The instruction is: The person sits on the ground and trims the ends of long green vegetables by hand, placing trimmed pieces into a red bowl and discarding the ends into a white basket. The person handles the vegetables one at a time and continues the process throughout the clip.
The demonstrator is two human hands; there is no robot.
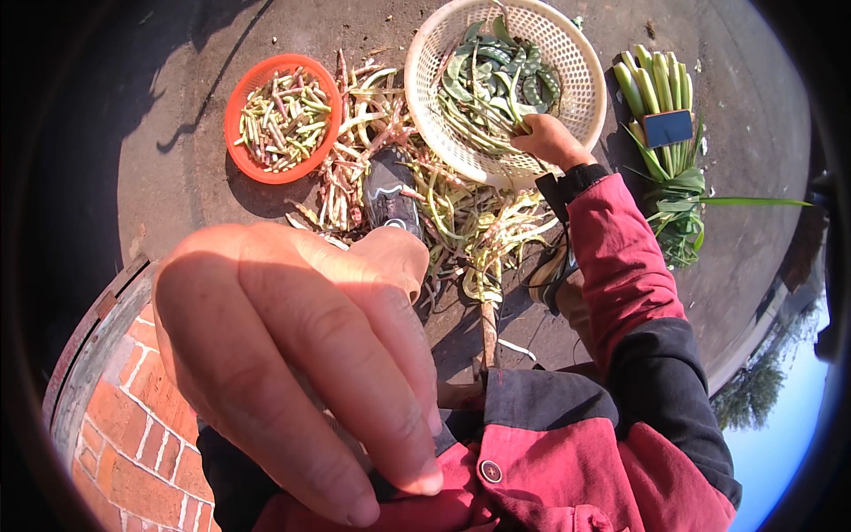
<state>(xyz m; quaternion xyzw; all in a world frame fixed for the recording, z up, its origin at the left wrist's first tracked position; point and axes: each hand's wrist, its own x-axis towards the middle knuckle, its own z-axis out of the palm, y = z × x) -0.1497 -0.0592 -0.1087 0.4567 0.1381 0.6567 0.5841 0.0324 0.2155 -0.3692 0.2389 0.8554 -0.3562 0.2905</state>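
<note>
Close to the camera, my left hand (299, 339) is raised with its fingers loosely curled. Its palm and thumb are hidden, so whatever it may hold does not show. My right hand (555, 141) reaches over the near rim of a cream plastic colander (578, 60). Its fingers close on several slim green bean pods (469, 126) there. Broad flat green bean pods (505, 70) fill the far part of the colander. Under and beside it spreads a heap of pale, pink-streaked bean pods (359, 146).
An orange plastic basket (233, 123) of short bean pieces (286, 120) stands at left. On the right lies a bundle of thick green stalks (658, 80) with a dark rectangular object (668, 128) on it. My dark shoe (392, 193) rests among the pods. Brick paving (143, 425) shows lower left.
</note>
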